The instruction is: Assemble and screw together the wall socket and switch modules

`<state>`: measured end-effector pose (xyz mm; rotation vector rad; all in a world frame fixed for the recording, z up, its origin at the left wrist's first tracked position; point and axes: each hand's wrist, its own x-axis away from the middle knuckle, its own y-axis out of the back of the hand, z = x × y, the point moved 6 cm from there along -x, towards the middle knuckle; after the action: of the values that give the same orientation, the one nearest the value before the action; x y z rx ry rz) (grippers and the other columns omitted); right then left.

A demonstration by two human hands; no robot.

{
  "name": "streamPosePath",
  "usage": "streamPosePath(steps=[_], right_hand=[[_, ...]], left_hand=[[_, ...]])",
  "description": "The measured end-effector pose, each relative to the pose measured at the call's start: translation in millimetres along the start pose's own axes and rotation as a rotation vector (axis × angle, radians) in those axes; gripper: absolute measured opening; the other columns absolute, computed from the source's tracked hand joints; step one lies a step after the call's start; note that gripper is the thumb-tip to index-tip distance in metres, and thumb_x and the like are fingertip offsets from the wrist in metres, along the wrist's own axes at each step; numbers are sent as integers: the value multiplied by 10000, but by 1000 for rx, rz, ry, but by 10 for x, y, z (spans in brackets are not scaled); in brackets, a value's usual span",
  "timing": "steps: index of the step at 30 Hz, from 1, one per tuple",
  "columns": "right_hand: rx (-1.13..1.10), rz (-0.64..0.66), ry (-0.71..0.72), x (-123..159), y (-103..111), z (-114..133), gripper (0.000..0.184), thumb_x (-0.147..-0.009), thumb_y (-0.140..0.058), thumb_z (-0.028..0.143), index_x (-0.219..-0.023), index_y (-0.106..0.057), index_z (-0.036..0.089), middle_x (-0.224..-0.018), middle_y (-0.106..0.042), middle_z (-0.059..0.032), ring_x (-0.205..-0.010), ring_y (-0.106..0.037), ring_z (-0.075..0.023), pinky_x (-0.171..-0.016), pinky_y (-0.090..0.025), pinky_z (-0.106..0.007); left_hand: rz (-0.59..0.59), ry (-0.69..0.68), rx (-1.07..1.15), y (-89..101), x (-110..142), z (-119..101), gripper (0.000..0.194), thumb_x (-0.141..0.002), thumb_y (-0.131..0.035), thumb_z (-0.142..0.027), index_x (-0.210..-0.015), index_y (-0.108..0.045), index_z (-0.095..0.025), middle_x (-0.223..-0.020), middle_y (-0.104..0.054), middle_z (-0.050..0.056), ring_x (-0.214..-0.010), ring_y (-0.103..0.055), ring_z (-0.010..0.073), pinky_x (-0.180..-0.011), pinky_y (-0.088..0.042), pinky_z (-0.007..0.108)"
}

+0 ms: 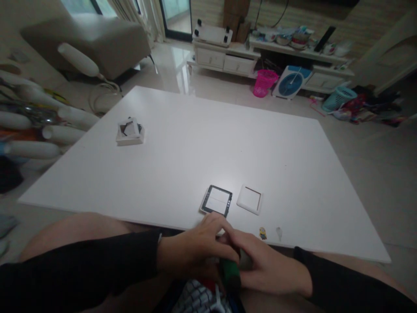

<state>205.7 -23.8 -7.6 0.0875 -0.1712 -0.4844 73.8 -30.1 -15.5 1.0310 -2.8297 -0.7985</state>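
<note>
At the table's near edge, my left hand (195, 245) and my right hand (272, 265) meet with fingers curled together. Between them is a thick green handle (230, 271) with a dark end pointing down; the rest of that tool is hidden by my fingers. Just beyond my left fingertips lies a square black frame (217, 200) with a white panel inside it. To its right is a white square frame (250, 199) with an open middle. A small yellow-and-blue cartoon figure (263, 233) and a small pale translucent piece (279, 234) lie near my right hand.
The large white table (202, 143) spreads out before me. A small open white box (130, 132) holding dark and pale parts stands at the far left. Beyond are a grey ottoman (94, 43), a pink basket (264, 82) and a blue-and-white fan (289, 81). White padded rods (32, 148) crowd the left.
</note>
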Motion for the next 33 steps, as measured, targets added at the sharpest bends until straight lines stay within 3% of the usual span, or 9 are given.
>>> streamPosePath(steps=[5, 7, 10, 14, 18, 23, 28, 33], right_hand=[[81, 29, 3, 17, -41, -114, 162, -946, -646, 248, -1107, -657, 228, -1052, -680, -54, -950, -630, -203, -863, -545, -372], [80, 24, 20, 1, 2, -63, 83, -960, -607, 222, -1032, -648, 220, -987, -659, -37, -896, -613, -184, -839, -527, -353], [78, -48, 27, -10, 157, 39, 54, -960, -620, 229, -912, -606, 210, -884, -620, -7, -792, -559, -153, -736, -484, -302], [131, -243, -17, 54, 449, 21, 158, -959, -668, 329, -868, -615, 212, -819, -602, -3, -749, -554, -160, -682, -470, -302], [-92, -506, -154, 145, 735, -235, 286, -935, -712, 462, -1066, -659, 213, -821, -651, -16, -660, -622, -168, -598, -515, -311], [-367, -688, -182, 173, 931, -477, 394, -867, -794, 476, -1115, -645, 209, -880, -683, -14, -585, -632, -132, -551, -496, -282], [-427, -725, -191, 174, 955, -558, 367, -853, -819, 448, -1080, -672, 199, -908, -694, -23, -604, -634, -126, -560, -497, -275], [-439, -682, -185, 167, 926, -588, 364, -862, -811, 466, -1079, -677, 207, -919, -705, -29, -617, -642, -139, -561, -509, -283]], left_hand=[[-11, 14, 57, 37, -25, 37, 363, -827, -847, -458, -1150, -710, -364, -1310, -494, 57, -1245, -502, 281, -1092, -472, 433], [-47, -32, 96, 76, -25, 61, 566, -813, -857, -477, -1312, -605, -385, -1340, -481, 69, -1242, -504, 279, -1072, -491, 431], [-193, -21, 54, 202, -19, 176, 901, -762, -890, -445, -1484, -358, -350, -1361, -466, 105, -1251, -495, 295, -1059, -502, 461], [-358, 250, -232, 331, -33, 472, 776, -740, -879, -340, -1370, -430, -277, -1365, -455, 127, -1296, -455, 340, -1104, -438, 553], [-449, 481, -325, 314, -78, 708, 866, -640, -924, -380, -1336, -434, -224, -1345, -474, 143, -1249, -485, 357, -1056, -464, 559], [-399, 543, -427, 265, -153, 790, 920, -615, -920, -420, -1367, -435, -202, -1394, -465, 166, -1300, -475, 382, -1067, -459, 552], [-358, 509, -500, 351, -160, 751, 894, -657, -866, -393, -1429, -463, -192, -1415, -470, 184, -1283, -499, 382, -1052, -471, 551], [-213, 416, -584, 260, -199, 648, 832, -734, -853, -504, -1486, -514, -393, -1590, -361, 148, -1421, -387, 467, -1092, -398, 654]])
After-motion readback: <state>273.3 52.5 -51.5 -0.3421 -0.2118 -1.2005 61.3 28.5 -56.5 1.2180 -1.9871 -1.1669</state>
